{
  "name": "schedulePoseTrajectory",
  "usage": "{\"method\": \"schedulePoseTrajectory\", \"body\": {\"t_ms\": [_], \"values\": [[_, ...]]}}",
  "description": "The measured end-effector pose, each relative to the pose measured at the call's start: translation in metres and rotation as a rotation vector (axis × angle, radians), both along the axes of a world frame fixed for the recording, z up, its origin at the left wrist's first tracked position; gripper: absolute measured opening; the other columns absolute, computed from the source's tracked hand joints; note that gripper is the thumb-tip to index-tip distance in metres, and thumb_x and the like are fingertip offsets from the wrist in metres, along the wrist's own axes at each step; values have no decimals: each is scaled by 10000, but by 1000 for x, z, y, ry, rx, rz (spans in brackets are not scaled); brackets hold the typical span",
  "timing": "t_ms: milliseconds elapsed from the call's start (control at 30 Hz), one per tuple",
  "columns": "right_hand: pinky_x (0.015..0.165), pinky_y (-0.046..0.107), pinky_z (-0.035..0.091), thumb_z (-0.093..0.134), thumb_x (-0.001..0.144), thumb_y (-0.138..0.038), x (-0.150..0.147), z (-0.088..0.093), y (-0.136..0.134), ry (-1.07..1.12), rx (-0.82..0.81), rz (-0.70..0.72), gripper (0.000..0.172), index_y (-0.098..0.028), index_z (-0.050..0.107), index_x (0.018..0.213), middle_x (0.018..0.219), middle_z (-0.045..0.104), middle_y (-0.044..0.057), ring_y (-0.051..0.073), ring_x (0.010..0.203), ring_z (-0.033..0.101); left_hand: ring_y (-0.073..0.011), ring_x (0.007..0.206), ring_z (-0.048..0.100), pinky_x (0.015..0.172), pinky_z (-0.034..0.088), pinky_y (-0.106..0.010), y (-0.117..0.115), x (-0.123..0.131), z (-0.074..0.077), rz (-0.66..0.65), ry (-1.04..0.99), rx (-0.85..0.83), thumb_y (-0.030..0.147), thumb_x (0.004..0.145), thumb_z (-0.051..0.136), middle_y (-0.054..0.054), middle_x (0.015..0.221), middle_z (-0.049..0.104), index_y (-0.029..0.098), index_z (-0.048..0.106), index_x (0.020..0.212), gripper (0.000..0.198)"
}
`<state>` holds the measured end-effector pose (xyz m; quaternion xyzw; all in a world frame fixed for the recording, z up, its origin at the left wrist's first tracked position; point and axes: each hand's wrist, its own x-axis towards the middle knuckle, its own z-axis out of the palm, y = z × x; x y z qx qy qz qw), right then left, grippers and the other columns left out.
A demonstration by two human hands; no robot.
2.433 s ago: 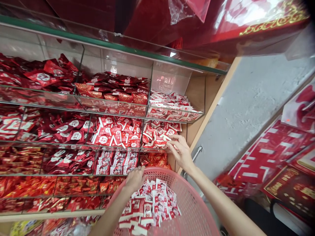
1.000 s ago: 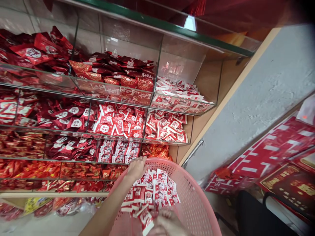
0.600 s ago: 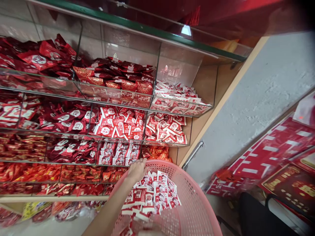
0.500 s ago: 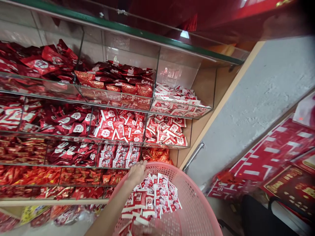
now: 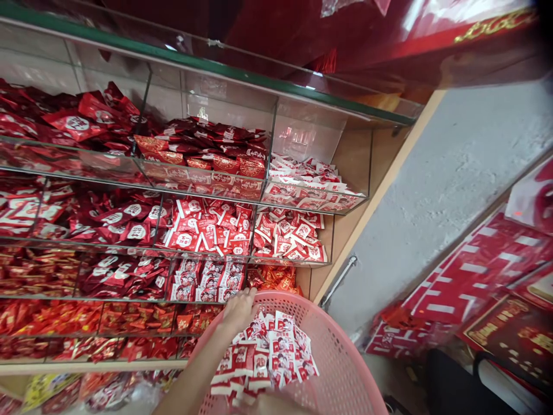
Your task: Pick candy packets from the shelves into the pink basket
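My left hand (image 5: 240, 311) is closed on the far left rim of a round pink plastic basket (image 5: 345, 351) with a perforated wall. Inside the basket lies a heap of small red and white candy packets (image 5: 283, 351). My right hand (image 5: 276, 402) is low in the basket at the bottom edge of the view, close to the nearest packets. Motion smears its fingers, and whether it holds anything cannot be made out.
Glass shelves with divided bins of red packets (image 5: 207, 227) rise on the left and ahead. A wooden side panel (image 5: 389, 167) borders the grey wall (image 5: 466, 155). Red packages (image 5: 470, 268) lean at right, above a black object (image 5: 444, 374). Bagged goods (image 5: 112, 392) lie beneath the shelves.
My right hand has come further into view at the bottom of the basket. My left hand keeps its hold on the rim. The whole scene has shifted slightly downward.
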<state>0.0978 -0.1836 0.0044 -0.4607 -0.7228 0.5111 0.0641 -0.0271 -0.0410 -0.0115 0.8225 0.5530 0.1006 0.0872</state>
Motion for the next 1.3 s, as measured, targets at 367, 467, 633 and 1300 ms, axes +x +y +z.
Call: {"method": "schedulePoseTrajectory", "body": {"t_ms": [367,467,633,1300], "values": [[859,357,431,416,886,-173,67,153,110,-288,1305,-321,287,-196,571,1126,1119,565,108,215,1024,508,-243,993,581,819,443,-366,2,-2,-3,-6,-14,-1,306,845,388,-110,1111,612,181,464,1172,358],[838,363,431,459,863,-174,72,161,133,-502,1311,-301,295,-196,575,1134,1178,514,118,241,1039,480,-236,992,580,833,443,-360,3,-2,-3,-7,-16,4,309,848,388,-98,1108,616,189,459,1177,358],[803,324,413,432,890,-187,72,158,145,-616,1267,-244,199,-188,622,946,1046,552,94,216,956,496,-219,995,576,834,438,-342,1,-1,-1,2,-6,-9,320,854,392,-80,1093,619,212,463,1152,325],[609,263,493,662,681,-384,92,154,90,591,480,-810,264,-159,532,729,671,615,10,109,572,594,-234,1001,577,813,440,-357,-2,0,5,-3,7,-16,316,859,387,-97,1106,609,196,468,1142,317]]}}
